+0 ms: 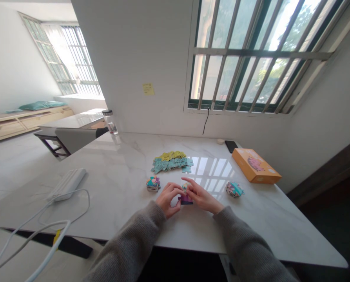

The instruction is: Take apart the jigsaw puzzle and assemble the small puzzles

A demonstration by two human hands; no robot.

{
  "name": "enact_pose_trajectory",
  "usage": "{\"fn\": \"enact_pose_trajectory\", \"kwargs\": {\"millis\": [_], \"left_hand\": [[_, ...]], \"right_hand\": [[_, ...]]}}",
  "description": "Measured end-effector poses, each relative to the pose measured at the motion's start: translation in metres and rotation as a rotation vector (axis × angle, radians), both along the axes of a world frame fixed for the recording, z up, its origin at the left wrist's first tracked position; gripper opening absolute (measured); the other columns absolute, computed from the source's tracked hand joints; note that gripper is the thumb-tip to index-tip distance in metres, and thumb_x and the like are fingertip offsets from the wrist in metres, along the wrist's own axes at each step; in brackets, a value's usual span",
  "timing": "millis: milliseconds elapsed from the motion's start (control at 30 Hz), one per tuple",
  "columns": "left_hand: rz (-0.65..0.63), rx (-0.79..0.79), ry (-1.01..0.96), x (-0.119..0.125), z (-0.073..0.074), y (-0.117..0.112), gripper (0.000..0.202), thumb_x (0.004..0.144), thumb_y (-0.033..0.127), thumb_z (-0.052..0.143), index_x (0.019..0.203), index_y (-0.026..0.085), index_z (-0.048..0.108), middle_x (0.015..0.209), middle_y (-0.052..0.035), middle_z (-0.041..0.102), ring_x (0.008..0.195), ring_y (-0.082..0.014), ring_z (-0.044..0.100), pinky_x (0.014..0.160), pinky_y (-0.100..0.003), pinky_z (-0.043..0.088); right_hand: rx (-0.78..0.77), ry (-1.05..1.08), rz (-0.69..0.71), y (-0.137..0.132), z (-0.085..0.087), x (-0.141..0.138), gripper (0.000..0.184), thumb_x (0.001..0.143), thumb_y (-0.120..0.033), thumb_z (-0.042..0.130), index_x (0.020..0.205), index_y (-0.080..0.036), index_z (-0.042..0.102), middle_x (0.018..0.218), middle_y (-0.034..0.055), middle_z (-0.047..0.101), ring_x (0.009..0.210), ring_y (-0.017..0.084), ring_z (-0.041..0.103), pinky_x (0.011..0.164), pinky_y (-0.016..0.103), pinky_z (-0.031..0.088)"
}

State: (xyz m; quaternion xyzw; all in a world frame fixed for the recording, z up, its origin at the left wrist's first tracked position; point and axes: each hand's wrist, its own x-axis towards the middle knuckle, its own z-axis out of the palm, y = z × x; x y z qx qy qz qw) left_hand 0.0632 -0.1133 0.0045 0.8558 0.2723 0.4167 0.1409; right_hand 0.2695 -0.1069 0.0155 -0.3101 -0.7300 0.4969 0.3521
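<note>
Both of my hands meet over a small cluster of colourful puzzle pieces (186, 198) on the white marble table (118, 196). My left hand (168, 199) pinches the cluster's left side with curled fingers. My right hand (202, 196) grips its right side and top. A small stack of pieces (153, 183) lies just left of my hands. Another little pile (234, 189) lies to the right. Farther back is a spread of teal and yellow pieces (171, 161), face down.
An orange puzzle box (255, 165) and a dark phone (231, 146) lie at the back right. A white power strip (67, 184) with looping cables lies at the left. A clear bottle (110, 122) stands at the far left corner, with a barred window behind.
</note>
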Motion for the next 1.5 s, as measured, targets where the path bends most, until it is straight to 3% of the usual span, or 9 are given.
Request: {"fn": "enact_pose_trajectory", "kwargs": {"millis": [267,367,467,567,733,867,1067,1267,1500], "left_hand": [[0.026,0.054,0.009,0.0,0.005,-0.007,0.04,0.063,0.003,0.059,0.098,0.023,0.06,0.107,-0.0058,0.061,0.102,-0.0233,0.054,0.094,-0.04,0.049],[0.079,0.022,-0.034,-0.01,0.012,-0.011,0.034,0.067,0.003,0.057,0.095,0.023,0.059,0.11,-0.0062,0.062,0.105,-0.0233,0.054,0.096,-0.041,0.047],[0.163,-0.007,-0.076,-0.036,0.019,-0.006,0.026,0.071,0.005,0.055,0.091,0.022,0.059,0.113,-0.0067,0.061,0.109,-0.0238,0.054,0.102,-0.044,0.042],[0.245,-0.051,-0.08,-0.073,0.019,0.014,0.018,0.074,0.009,0.055,0.088,0.021,0.059,0.114,-0.0074,0.061,0.112,-0.0243,0.053,0.102,-0.045,0.043],[0.301,-0.141,-0.056,-0.114,0.004,0.046,0.018,0.071,0.009,0.055,0.084,0.021,0.059,0.112,-0.008,0.063,0.108,-0.0262,0.055,0.096,-0.049,0.047],[0.303,-0.18,-0.064,-0.114,-0.004,0.049,0.016,0.069,0.009,0.056,0.08,0.02,0.059,0.113,-0.0088,0.064,0.11,-0.0279,0.056,0.094,-0.05,0.048],[0.313,-0.223,-0.063,-0.109,-0.002,0.049,0.015,0.068,0.01,0.052,0.078,0.02,0.058,0.111,-0.0083,0.066,0.107,-0.0275,0.057,0.091,-0.051,0.048],[0.296,-0.236,-0.053,-0.11,-0.007,0.05,0.018,0.066,0.009,0.049,0.078,0.02,0.056,0.113,-0.0084,0.067,0.106,-0.0287,0.058,0.086,-0.051,0.05],[0.334,-0.079,-0.053,-0.102,0.004,0.039,0.013,0.07,0.011,0.05,0.077,0.02,0.057,0.111,-0.0092,0.063,0.108,-0.0271,0.056,0.099,-0.051,0.045]], "right_hand": [[-0.011,0.067,-0.052,0.001,0.0,-0.002,0.052,0.096,-0.043,0.05,0.142,-0.025,0.036,0.076,-0.0045,0.046,0.066,0.012,0.047,0.067,0.028,0.043],[0.027,0.131,-0.164,0.003,0.003,0.001,0.05,0.097,-0.042,0.048,0.141,-0.023,0.036,0.075,-0.0039,0.046,0.067,0.013,0.047,0.066,0.028,0.043],[0.106,0.114,-0.325,0.007,0.003,0.006,0.045,0.097,-0.04,0.044,0.138,-0.021,0.04,0.074,-0.0031,0.045,0.068,0.014,0.047,0.066,0.029,0.043],[0.22,-0.06,-0.438,0.011,-0.002,0.01,0.039,0.096,-0.034,0.045,0.133,-0.021,0.046,0.078,-0.0009,0.049,0.072,0.016,0.049,0.073,0.033,0.044],[0.426,-0.347,-0.443,0.016,-0.014,0.012,0.028,0.091,-0.023,0.051,0.117,-0.022,0.061,0.1,0.0075,0.055,0.1,0.023,0.052,0.094,0.043,0.044],[0.45,-0.41,-0.433,0.015,-0.017,0.012,0.027,0.092,-0.022,0.051,0.117,-0.023,0.062,0.105,0.0088,0.055,0.104,0.025,0.051,0.097,0.045,0.044],[0.458,-0.472,-0.44,0.017,-0.018,0.013,0.029,0.093,-0.021,0.049,0.121,-0.021,0.059,0.106,0.0095,0.055,0.105,0.025,0.05,0.096,0.043,0.043],[0.473,-0.604,-0.457,0.013,-0.016,0.011,0.021,0.089,-0.025,0.058,0.109,-0.021,0.062,0.104,0.0089,0.054,0.103,0.025,0.05,0.094,0.041,0.041],[0.493,-0.692,-0.475,0.007,-0.014,0.005,0.029,0.08,-0.028,0.066,0.109,-0.024,0.06,0.105,0.0079,0.053,0.104,0.027,0.047,0.094,0.041,0.038]]}}
